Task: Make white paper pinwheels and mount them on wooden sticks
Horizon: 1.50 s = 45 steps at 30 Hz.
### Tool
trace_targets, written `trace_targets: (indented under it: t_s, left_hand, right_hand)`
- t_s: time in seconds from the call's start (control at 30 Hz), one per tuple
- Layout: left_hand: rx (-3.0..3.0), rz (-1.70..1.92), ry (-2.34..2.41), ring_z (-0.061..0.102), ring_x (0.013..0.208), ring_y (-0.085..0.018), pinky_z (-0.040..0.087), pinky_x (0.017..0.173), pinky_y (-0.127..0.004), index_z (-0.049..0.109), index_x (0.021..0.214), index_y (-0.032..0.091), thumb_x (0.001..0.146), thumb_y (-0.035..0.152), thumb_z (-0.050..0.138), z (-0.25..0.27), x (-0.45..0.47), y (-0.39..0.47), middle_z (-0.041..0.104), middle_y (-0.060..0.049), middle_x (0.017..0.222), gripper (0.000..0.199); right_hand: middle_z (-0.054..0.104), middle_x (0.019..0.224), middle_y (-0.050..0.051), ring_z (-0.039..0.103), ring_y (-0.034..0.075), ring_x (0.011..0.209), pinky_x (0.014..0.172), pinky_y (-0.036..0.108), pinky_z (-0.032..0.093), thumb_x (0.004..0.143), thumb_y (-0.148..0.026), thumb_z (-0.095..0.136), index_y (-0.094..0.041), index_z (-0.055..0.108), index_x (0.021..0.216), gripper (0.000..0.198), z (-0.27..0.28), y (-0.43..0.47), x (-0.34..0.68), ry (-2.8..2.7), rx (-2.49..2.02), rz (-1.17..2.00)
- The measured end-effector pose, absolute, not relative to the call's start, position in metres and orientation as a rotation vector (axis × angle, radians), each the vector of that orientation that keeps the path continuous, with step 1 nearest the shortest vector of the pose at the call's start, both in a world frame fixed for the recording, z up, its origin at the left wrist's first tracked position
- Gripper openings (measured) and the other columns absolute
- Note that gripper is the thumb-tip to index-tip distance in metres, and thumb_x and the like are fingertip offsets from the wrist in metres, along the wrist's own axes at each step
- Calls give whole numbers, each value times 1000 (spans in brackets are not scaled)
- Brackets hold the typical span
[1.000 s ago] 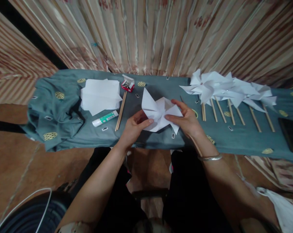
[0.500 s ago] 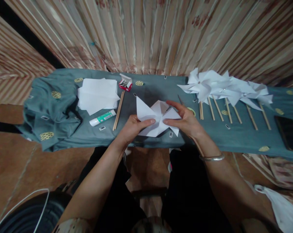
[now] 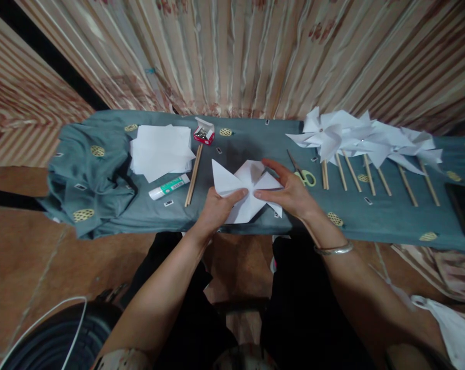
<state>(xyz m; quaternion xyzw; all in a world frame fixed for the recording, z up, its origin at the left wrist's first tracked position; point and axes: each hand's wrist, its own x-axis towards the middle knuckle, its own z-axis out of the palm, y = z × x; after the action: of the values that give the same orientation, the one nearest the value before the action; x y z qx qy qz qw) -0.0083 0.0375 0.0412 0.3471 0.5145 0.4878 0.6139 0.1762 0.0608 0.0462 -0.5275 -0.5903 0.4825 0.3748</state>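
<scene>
Between my two hands is a white paper pinwheel (image 3: 251, 177) with folded blades, held above the cloth near the front edge. My left hand (image 3: 219, 206) grips its left side, the thumb pressing close to the centre. From the right, my right hand (image 3: 294, 192) holds it too, thumb near the middle and index finger along the upper blade. The other fingers are partly hidden under the paper. Just beyond my right hand lie scissors (image 3: 307, 178) with pale green handles. Wooden sticks (image 3: 193, 177) rest to the left of the pinwheel.
A stack of white paper (image 3: 161, 149), a glue stick (image 3: 169, 187) and an open red box (image 3: 204, 134) of small metal pieces lie on the left. Finished pinwheels on sticks (image 3: 355, 136) overlap at the right, near a dark phone (image 3: 463, 208). Blue-grey cloth (image 3: 251, 139) covers the table.
The view has shifted slightly, so the table things appear further right. The pinwheel sits a little lower and more leftward against them, its blades turned slightly. Both hands keep their hold; the scissors show more fully.
</scene>
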Motion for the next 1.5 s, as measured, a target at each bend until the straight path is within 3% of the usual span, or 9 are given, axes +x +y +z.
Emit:
trace_targets:
  t_s: [0.3, 0.43, 0.53, 0.67, 0.73, 0.8, 0.9, 1.0, 1.5]
  left_hand:
    - [749, 1189, 1154, 70, 78, -20, 56, 76, -32, 74, 89, 12, 56, 30, 86, 27, -4, 40, 77, -6, 87, 39]
    - [739, 1215, 1191, 70, 81, -21, 56, 77, -33, 74, 85, 13, 56, 31, 85, 27, -2, 40, 77, -6, 87, 35]
    - [719, 1223, 1233, 70, 79, -21, 56, 77, -34, 74, 85, 13, 55, 31, 85, 28, -2, 41, 77, -6, 86, 36]
    - [665, 1252, 1250, 71, 82, -22, 56, 79, -33, 74, 88, 13, 55, 30, 85, 30, -3, 42, 77, -7, 90, 38]
    - [633, 1275, 1258, 71, 81, -21, 56, 78, -33, 74, 88, 14, 55, 30, 85, 31, -5, 44, 77, -7, 91, 39]
    - [617, 1303, 1266, 70, 79, -21, 55, 76, -32, 73, 88, 14, 55, 29, 85, 31, -7, 45, 77, -6, 90, 38]
    - [611, 1338, 1251, 69, 76, -19, 55, 74, -31, 73, 88, 14, 55, 29, 84, 31, -9, 45, 77, -5, 88, 37]
    - [603, 1366, 1221, 68, 74, -18, 55, 74, -31, 72, 86, 14, 55, 28, 85, 33, -11, 44, 76, -4, 85, 36]
    - [638, 1429, 1222, 65, 66, -15, 52, 66, -27, 72, 76, 14, 54, 26, 84, 39, -11, 43, 74, -2, 75, 28]
  right_hand:
    - [71, 112, 10, 70, 30, 93, 76, 43, 59, 62, -52, 82, -21, 41, 145, 98, 49, 56, 166, -1628, -1443, 1013]
    - [73, 107, 8, 71, 28, 90, 82, 44, 59, 70, -45, 79, -24, 35, 148, 92, 49, 54, 164, -1705, -1477, 884]
    - [70, 116, 9, 69, 30, 102, 90, 48, 57, 73, -47, 77, -27, 31, 150, 92, 49, 53, 162, -1762, -1488, 785]
    - [46, 149, 13, 44, 35, 138, 108, 59, 42, 76, -48, 75, -28, 28, 150, 90, 56, 50, 157, -1881, -1430, 393]
    - [31, 158, 13, 27, 36, 147, 115, 61, 32, 78, -45, 74, -27, 35, 147, 81, 62, 47, 153, -1941, -1390, 197]
    - [26, 160, 10, 21, 36, 149, 117, 61, 27, 81, -42, 72, -27, 49, 136, 62, 66, 44, 150, -2008, -1356, 105]
    - [31, 159, 6, 22, 35, 149, 118, 60, 26, 84, -37, 68, -27, 64, 111, 29, 67, 39, 145, -2083, -1315, 101]
    - [37, 156, 6, 26, 34, 148, 116, 61, 28, 87, -36, 65, -25, 67, 97, 15, 65, 37, 142, -2085, -1309, 139]
    - [52, 145, 8, 40, 33, 141, 113, 58, 36, 82, -28, 69, -22, 64, 76, 10, 50, 44, 139, -1949, -1211, 169]
